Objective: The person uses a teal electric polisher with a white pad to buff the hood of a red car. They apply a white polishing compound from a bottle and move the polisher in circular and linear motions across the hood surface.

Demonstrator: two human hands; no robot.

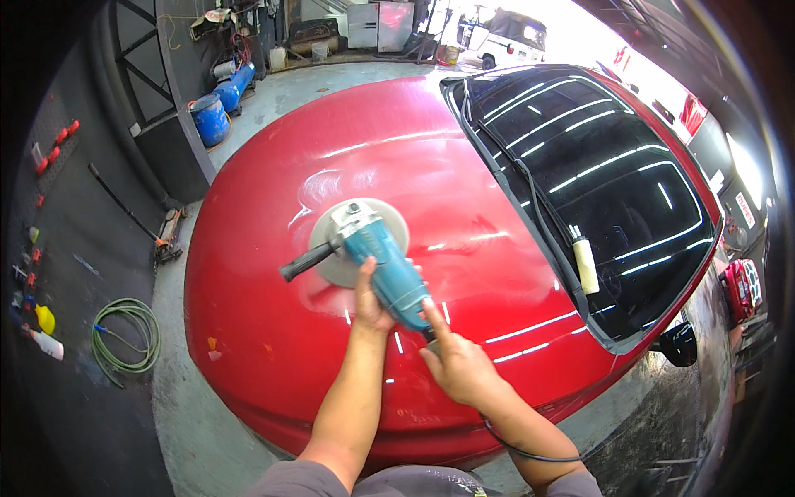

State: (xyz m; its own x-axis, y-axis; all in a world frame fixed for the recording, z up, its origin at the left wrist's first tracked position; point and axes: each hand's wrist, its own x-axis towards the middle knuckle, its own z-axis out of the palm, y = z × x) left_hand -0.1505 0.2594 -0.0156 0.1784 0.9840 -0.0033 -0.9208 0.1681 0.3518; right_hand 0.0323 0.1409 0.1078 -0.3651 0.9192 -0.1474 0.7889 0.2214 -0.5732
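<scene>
A teal polisher (pixel 389 269) with a silver head and a black side handle (pixel 306 261) lies over the red car hood (pixel 273 207). Its round, pale pad (pixel 397 217) is against the paint, where whitish smears (pixel 319 186) show just beyond it. My left hand (pixel 373 302) wraps round the polisher's body from below and left. At the rear end, my right hand (pixel 455 356) grips the polisher near its cord, fingers along the casing. The black cord (pixel 530 454) runs under my right forearm. The side handle is not held.
A cream bottle (pixel 585 263) rests at the windshield's base, beside the wiper (pixel 530 178). A side mirror (pixel 677 344) juts out at right. On the left are a coiled green hose (pixel 124 335), a floor jack (pixel 168 236) and a blue drum (pixel 209 120). A white vehicle (pixel 509 41) stands far back.
</scene>
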